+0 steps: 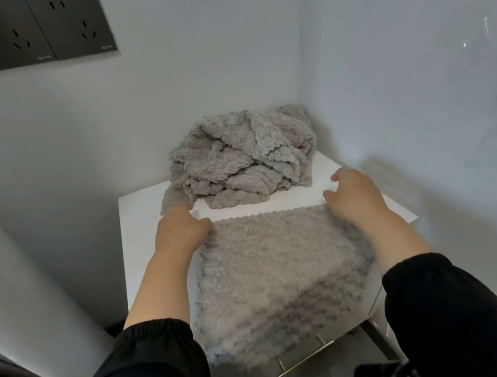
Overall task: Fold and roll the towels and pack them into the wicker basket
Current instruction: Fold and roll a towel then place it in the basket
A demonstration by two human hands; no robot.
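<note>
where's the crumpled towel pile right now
In the head view, the towel pile sits at the far end of the white table, centre-right, in the wall corner, just beyond the flat towel.

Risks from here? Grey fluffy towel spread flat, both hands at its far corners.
1. The spread grey fluffy towel appears to overhang the front edge of the white tabletop; it might slide off if released.
2. The crumpled pile of grey towels sits just behind the left hand and right hand; a fold could snag its loose flap.
3. No wicker basket is in view, so packing may need a search.
</note>
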